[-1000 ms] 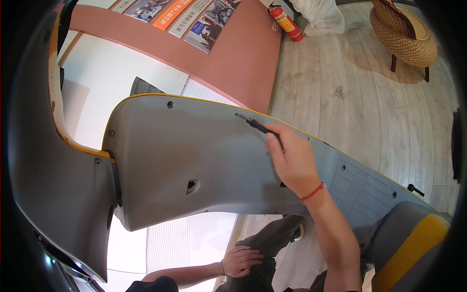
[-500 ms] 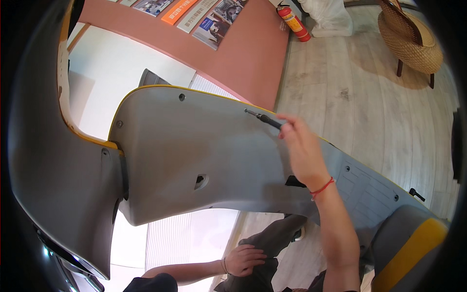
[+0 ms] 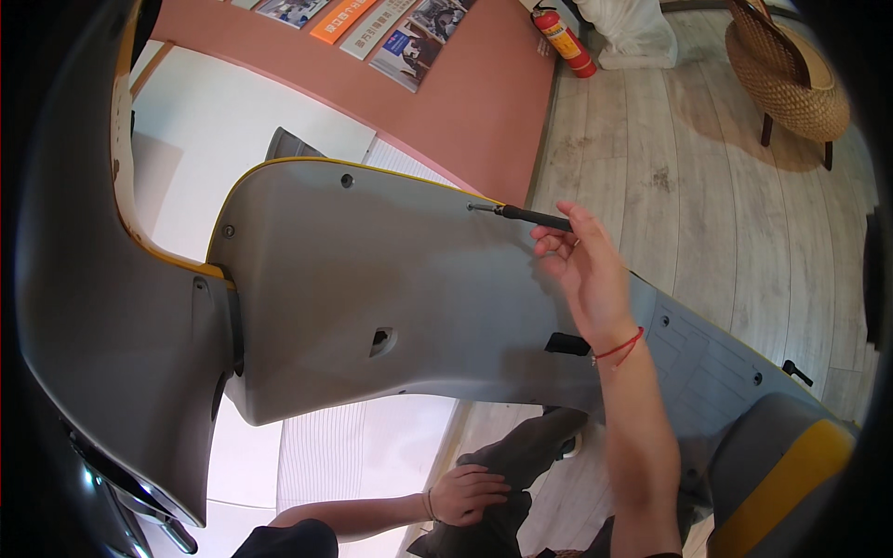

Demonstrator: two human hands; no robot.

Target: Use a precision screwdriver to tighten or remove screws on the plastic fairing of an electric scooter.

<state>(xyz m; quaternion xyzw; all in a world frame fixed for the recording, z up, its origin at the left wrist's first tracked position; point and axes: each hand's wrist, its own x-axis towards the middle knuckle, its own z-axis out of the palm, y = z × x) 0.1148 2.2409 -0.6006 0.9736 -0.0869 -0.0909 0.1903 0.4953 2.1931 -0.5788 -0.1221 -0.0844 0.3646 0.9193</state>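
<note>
My right hand (image 3: 591,274) holds a black-handled screwdriver (image 3: 532,216) with thumb and fingers, palm turned partly up. The screwdriver's steel tip meets a small screw (image 3: 471,206) near the yellow-edged top of a grey scooter panel (image 3: 437,298), which has further screws and a small opening. My left hand (image 3: 470,491) lies with fingers loosely spread on a dark-trousered knee below the panel, holding nothing.
Left stands a curved grey front section (image 3: 102,353); lower right, a grey-and-yellow seat (image 3: 791,474). Beyond are a pink wall (image 3: 446,130) with picture boards, a red fire extinguisher (image 3: 567,51), white plastic wrapping (image 3: 633,37) and a wicker chair (image 3: 791,98) on a plank floor (image 3: 698,214).
My right hand has shifted right and rolled its palm upward around the screwdriver, which now lies flatter, tip still at the screw. The view has shifted slightly. My left hand stays on the knee.
</note>
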